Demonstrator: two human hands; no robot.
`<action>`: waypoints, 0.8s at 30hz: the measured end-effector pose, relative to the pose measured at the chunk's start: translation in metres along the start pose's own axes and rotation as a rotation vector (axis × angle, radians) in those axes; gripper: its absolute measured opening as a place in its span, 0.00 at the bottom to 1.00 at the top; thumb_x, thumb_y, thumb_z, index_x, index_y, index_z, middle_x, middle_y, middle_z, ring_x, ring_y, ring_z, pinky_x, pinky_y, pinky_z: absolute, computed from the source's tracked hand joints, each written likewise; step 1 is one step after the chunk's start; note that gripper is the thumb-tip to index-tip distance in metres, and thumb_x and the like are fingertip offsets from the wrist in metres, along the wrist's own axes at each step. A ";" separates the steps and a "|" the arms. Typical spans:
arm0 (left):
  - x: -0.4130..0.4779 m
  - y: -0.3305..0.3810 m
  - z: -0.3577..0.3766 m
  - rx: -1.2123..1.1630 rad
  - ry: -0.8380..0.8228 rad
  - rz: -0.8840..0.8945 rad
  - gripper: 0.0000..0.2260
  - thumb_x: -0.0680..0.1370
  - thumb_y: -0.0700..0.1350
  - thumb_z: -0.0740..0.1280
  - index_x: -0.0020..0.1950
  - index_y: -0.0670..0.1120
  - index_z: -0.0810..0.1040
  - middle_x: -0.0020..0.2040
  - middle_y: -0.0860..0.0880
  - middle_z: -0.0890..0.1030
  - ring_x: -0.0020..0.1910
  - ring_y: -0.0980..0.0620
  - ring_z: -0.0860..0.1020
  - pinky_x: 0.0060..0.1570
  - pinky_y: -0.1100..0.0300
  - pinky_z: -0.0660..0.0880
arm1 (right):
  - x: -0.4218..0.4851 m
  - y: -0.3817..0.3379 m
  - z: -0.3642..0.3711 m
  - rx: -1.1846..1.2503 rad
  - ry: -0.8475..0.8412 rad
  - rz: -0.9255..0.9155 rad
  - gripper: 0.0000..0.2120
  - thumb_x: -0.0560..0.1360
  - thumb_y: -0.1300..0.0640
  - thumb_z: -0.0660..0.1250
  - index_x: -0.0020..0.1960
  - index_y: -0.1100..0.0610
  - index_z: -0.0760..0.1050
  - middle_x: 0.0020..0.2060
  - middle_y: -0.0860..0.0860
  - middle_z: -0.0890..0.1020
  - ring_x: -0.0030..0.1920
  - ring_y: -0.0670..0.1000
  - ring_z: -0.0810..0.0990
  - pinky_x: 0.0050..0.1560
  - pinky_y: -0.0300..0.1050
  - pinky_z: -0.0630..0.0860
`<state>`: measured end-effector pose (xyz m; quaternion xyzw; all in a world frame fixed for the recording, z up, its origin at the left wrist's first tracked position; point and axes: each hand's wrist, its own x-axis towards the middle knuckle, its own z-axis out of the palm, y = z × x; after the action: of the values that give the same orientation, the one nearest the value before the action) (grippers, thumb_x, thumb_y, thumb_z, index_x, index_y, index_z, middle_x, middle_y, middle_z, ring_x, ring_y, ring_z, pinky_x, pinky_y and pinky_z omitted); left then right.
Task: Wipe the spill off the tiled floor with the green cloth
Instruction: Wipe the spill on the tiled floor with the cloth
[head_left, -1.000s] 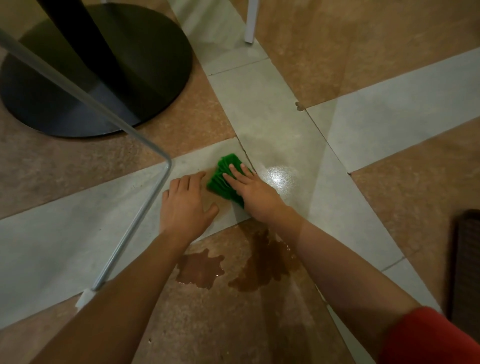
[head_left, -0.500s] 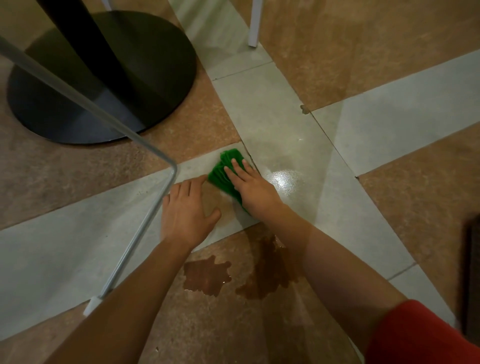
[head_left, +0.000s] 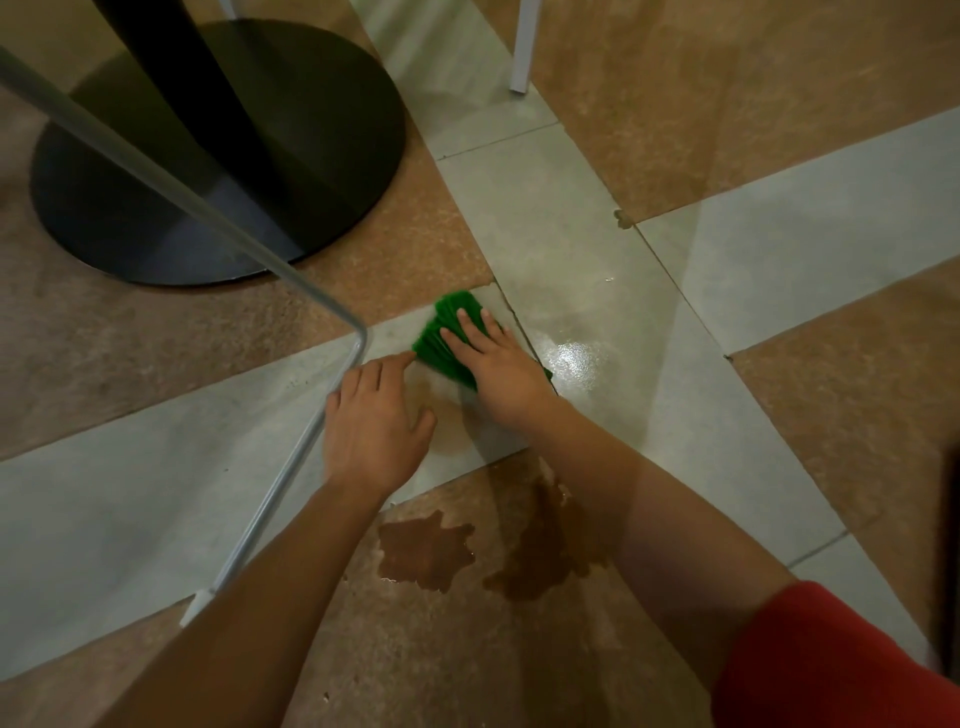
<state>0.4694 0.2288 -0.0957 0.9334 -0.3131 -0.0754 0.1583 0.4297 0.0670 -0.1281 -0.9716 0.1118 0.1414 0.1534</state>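
A folded green cloth (head_left: 441, 340) lies on a pale grey floor tile near the middle of the head view. My right hand (head_left: 493, 364) presses flat on it with straight fingers. My left hand (head_left: 371, 423) rests flat on the tile just left of the cloth, its fingertips close to the cloth's edge. A brown spill (head_left: 423, 553) sits in two puddles on the tan tile below my hands, the second puddle (head_left: 545, 551) partly under my right forearm. A faint wet smear (head_left: 447, 415) shows between my hands.
A black round table base (head_left: 218, 156) with its post stands at the upper left. A thin metal chair leg (head_left: 291, 457) bends down beside my left hand. A white leg (head_left: 522, 52) stands at the top. A dark object (head_left: 950, 519) edges the right side.
My right hand and the cloth have slid slightly up and left on the grey tile. My left hand has stayed flat beside them; the view has shifted a little.
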 end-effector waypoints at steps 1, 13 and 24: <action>-0.001 -0.001 -0.001 0.002 0.002 -0.001 0.25 0.73 0.47 0.66 0.69 0.49 0.66 0.65 0.46 0.73 0.64 0.45 0.67 0.62 0.50 0.63 | 0.002 -0.004 0.000 0.002 0.009 0.021 0.32 0.79 0.64 0.54 0.77 0.50 0.43 0.77 0.54 0.42 0.76 0.58 0.38 0.74 0.51 0.40; -0.003 -0.007 0.002 0.026 -0.050 0.008 0.26 0.72 0.49 0.67 0.69 0.49 0.66 0.64 0.46 0.73 0.65 0.45 0.68 0.63 0.51 0.64 | -0.007 0.000 0.004 0.014 0.038 -0.028 0.31 0.78 0.64 0.55 0.77 0.49 0.47 0.77 0.51 0.45 0.76 0.54 0.43 0.75 0.48 0.44; -0.005 -0.005 0.001 0.031 -0.052 0.028 0.27 0.72 0.51 0.67 0.70 0.50 0.65 0.64 0.47 0.73 0.65 0.46 0.67 0.63 0.51 0.63 | -0.005 0.004 -0.002 -0.043 0.017 -0.035 0.32 0.78 0.65 0.54 0.76 0.50 0.45 0.77 0.52 0.44 0.76 0.55 0.42 0.74 0.49 0.44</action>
<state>0.4683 0.2351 -0.0978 0.9289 -0.3314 -0.0929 0.1368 0.4246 0.0637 -0.1261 -0.9776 0.0929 0.1329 0.1341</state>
